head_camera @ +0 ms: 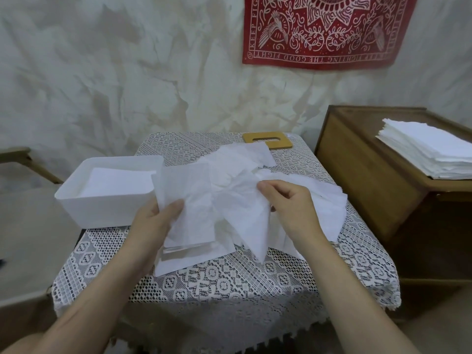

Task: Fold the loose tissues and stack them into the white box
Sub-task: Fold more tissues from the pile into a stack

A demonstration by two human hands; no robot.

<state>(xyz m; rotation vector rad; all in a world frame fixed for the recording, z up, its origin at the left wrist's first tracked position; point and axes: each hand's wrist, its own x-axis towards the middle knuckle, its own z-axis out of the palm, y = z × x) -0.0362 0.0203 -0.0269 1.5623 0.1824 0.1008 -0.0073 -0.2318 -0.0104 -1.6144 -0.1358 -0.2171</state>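
over lace cloth (217,282), both hands (288,200) pinch thin crumpled tissue (204,200).

Landmark: white box (107,190), top open, at the left edge of the lace-covered table (229,282). Access from above is unobstructed; folded sheets already lie inside, below the rim. Just right of the box, the loose tissues (229,200) heap across the table's middle, one sheet leaning on the box's right wall; both hands are in this heap, left hand (155,221) nearest the box, right hand (288,208) farther right. Behind and right of the box, a wooden lid (267,140) lies flat. In front of the box, bare lace. Far right, a wooden cabinet (383,175) walls off the table edge.
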